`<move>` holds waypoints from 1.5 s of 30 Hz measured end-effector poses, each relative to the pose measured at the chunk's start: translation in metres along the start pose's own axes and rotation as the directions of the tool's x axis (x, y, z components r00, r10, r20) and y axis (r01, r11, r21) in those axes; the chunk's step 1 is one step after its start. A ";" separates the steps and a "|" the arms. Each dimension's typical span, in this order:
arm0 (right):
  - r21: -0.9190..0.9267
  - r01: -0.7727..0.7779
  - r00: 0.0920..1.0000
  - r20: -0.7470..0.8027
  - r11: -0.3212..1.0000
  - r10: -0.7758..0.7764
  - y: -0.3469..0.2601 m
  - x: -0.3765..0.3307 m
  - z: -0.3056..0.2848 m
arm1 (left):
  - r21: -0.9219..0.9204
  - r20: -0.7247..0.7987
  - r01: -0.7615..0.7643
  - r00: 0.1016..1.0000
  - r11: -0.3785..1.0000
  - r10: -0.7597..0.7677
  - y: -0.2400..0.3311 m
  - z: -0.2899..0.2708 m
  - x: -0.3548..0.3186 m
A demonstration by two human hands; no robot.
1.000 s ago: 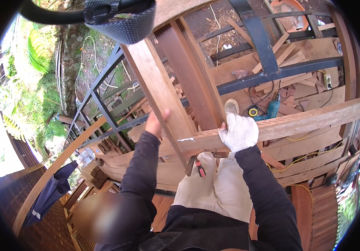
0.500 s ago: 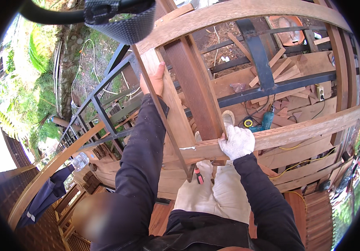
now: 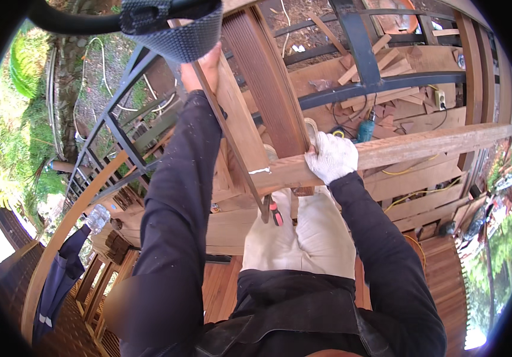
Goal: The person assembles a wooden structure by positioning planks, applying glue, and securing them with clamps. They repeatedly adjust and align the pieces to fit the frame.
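My bare left hand (image 3: 207,74) is closed around a pale wooden post (image 3: 237,113), near its far end; a hanging grey strap partly covers the fingers. A thin wood strip (image 3: 232,140) slants along the post's left side, past the near rail. My right hand (image 3: 332,157), in a white knit glove, grips the near wooden rail (image 3: 411,146) where a grooved reddish-brown board (image 3: 268,77) meets it. White material marks the joint of post and rail. Beneath the strip's lower end shows a red-and-black tool handle (image 3: 275,214), in front of my light trousers.
Past the rail lie a teal power tool (image 3: 365,128), wood offcuts (image 3: 387,62) and a power strip (image 3: 440,98). Black metal framing (image 3: 360,50) crosses there. A yellow cord (image 3: 422,190) runs at right. To the left are a curved handrail (image 3: 71,220), a clear bottle (image 3: 97,218) and dark clothing (image 3: 59,276).
My view has shifted, so the frame sits lower-left to higher in the picture. My left arm reaches farther out, its hand now partly behind the strap. The right hand keeps its hold on the rail.
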State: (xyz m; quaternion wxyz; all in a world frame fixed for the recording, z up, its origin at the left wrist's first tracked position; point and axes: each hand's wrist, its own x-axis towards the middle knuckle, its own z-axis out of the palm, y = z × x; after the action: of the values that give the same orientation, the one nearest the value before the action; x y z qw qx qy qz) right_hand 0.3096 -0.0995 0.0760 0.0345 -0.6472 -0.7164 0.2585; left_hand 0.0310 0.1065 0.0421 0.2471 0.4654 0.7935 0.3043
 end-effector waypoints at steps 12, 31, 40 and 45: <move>-0.016 -0.140 0.962 0.233 0.990 0.140 -0.009 0.001 -0.004 | -0.237 0.295 0.314 0.925 0.919 -0.240 -0.097 -0.019 -0.111; 0.061 -0.238 0.961 0.161 0.969 0.225 -0.023 0.000 -0.030 | -0.340 0.222 0.208 0.966 0.917 -0.137 -0.078 -0.018 -0.091; 0.274 -0.119 0.756 -0.598 0.955 0.265 -0.029 -0.072 -0.018 | -0.378 0.489 0.322 0.866 0.868 -0.108 -0.070 -0.028 -0.088; 0.777 -0.391 0.384 -0.349 0.493 0.855 -0.011 -0.178 0.083 | -0.307 0.735 0.566 0.652 0.765 -0.187 -0.081 -0.050 -0.126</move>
State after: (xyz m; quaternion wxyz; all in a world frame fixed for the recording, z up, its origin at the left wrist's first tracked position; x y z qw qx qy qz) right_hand 0.2962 -0.2950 0.0597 0.3929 -0.8778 -0.2035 0.1837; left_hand 0.0057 -0.0488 0.0324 0.6873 0.2756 0.6215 0.2557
